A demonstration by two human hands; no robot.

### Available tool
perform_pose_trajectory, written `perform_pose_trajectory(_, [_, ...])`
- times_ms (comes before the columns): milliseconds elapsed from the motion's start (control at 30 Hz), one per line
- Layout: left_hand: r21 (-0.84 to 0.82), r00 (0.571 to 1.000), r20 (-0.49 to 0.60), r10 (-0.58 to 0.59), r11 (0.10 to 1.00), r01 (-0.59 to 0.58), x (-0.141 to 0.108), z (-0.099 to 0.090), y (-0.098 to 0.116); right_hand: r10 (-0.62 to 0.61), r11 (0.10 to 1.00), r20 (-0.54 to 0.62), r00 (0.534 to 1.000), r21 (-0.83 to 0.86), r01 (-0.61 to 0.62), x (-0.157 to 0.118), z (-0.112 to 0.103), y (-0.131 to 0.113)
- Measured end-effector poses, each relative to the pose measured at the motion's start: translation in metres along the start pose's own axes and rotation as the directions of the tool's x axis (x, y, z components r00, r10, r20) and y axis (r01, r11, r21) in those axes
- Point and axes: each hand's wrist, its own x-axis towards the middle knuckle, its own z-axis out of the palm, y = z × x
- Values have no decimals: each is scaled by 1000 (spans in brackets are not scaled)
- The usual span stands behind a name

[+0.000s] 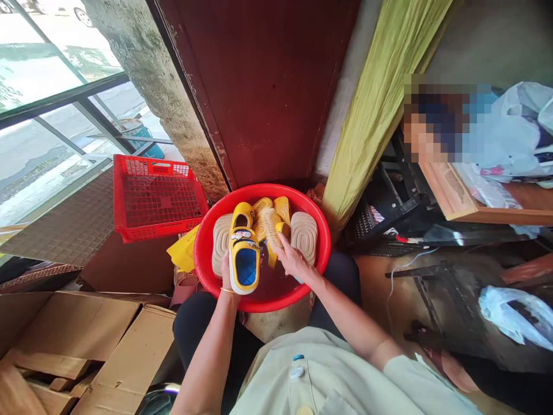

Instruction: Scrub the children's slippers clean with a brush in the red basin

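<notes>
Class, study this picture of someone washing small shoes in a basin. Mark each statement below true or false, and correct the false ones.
1. The basin is red. True.
2. The left hand holds a yellow and blue shoe. True.
3. The right hand rests on the red crate. False: it is over the basin, among the shoes.
4. The crate sits right of the basin. False: it is on the left.
5. Flattened cardboard lies at lower left. True.

A yellow child's shoe with blue strap (244, 253) stands tilted upright, sole-side hidden, in the red basin (207, 242).
</notes>
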Motion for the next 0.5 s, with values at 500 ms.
perform_pose_trajectory(500, [-170,982,-130,135,973,-157,21,-1,5,-295,902,216,931,-259,346,-75,-5,23])
